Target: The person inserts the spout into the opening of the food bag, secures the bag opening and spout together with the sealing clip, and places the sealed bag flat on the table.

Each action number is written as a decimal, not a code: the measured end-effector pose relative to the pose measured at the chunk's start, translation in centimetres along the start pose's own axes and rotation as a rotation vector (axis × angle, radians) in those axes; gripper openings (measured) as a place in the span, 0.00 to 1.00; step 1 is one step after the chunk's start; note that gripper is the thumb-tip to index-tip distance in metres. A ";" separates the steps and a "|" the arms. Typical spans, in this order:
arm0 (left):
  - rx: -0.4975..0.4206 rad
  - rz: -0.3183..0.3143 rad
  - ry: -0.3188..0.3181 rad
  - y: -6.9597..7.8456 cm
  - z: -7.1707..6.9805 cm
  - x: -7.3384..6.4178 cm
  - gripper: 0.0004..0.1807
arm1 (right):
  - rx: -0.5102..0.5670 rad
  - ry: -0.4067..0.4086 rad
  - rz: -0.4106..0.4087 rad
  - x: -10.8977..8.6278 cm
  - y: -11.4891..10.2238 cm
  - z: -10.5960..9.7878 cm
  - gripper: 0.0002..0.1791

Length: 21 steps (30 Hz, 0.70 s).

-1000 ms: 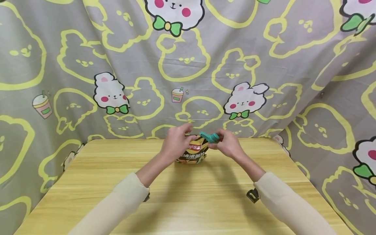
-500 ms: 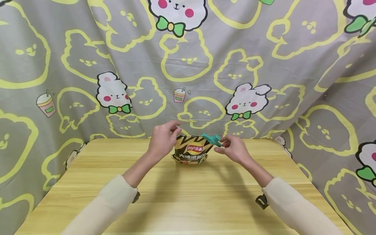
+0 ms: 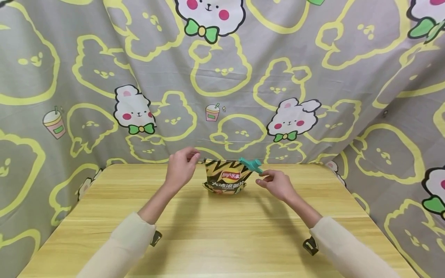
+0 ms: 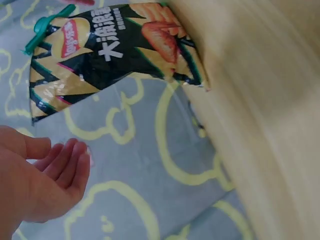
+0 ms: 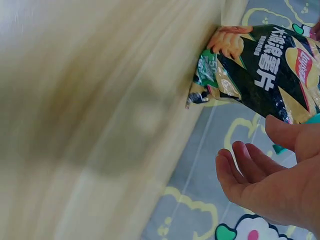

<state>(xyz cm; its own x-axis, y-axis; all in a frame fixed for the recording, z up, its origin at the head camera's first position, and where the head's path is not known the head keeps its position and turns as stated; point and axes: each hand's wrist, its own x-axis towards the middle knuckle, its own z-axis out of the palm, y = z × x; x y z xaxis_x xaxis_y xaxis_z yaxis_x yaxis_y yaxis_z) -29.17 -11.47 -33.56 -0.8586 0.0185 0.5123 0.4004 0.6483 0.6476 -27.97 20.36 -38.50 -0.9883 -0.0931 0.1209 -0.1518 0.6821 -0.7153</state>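
A black-and-gold Lay's chip bag (image 3: 226, 177) stands upright near the back of the table. Across its top right corner sits a teal bag clip (image 3: 251, 165), slanting down to the right. My left hand (image 3: 180, 168) is in the air left of the bag; the left wrist view shows a gap between its relaxed fingers (image 4: 65, 170) and the bag. Just below the clip's lower end, my right hand (image 3: 277, 184) hovers with loosely bent fingers. In the right wrist view nothing lies between its thumb and fingers (image 5: 245, 165), and the thumb partly hides the clip.
The wooden table (image 3: 222, 239) stretches from the bag toward me. Directly behind it hangs a grey curtain (image 3: 167, 73) with yellow outlines and white rabbits. Dark straps (image 3: 310, 246) show under both sleeves.
Both hands have drawn back from the bag, the left one outward to the left, the right one down and right off the clip. The bag and clip stay in place.
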 end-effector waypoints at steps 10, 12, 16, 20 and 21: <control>-0.007 -0.211 -0.190 -3.5 0.7 -0.9 0.10 | 0.105 0.067 0.078 0.2 0.4 2.8 0.19; -0.005 -0.249 -0.222 -4.0 1.0 -1.1 0.09 | 0.122 0.065 0.099 0.3 0.4 3.2 0.20; -0.002 -0.281 -0.249 -4.6 1.9 -1.6 0.09 | 0.162 0.050 0.139 0.5 0.3 4.1 0.22; 0.005 -0.285 -0.280 -5.1 3.0 -2.2 0.08 | 0.210 0.061 0.183 0.6 0.2 5.1 0.23; 0.006 -0.287 -0.294 -5.2 3.3 -2.4 0.09 | 0.225 0.067 0.193 0.6 0.1 5.2 0.23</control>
<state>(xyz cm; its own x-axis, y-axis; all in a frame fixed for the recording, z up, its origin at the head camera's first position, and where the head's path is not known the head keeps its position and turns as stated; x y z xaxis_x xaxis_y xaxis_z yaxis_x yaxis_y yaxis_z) -30.28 -12.34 -40.02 -0.9904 0.0528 0.1280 0.1306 0.6631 0.7370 -28.68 16.57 -42.09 -0.9971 0.0755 0.0079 0.0314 0.5039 -0.8632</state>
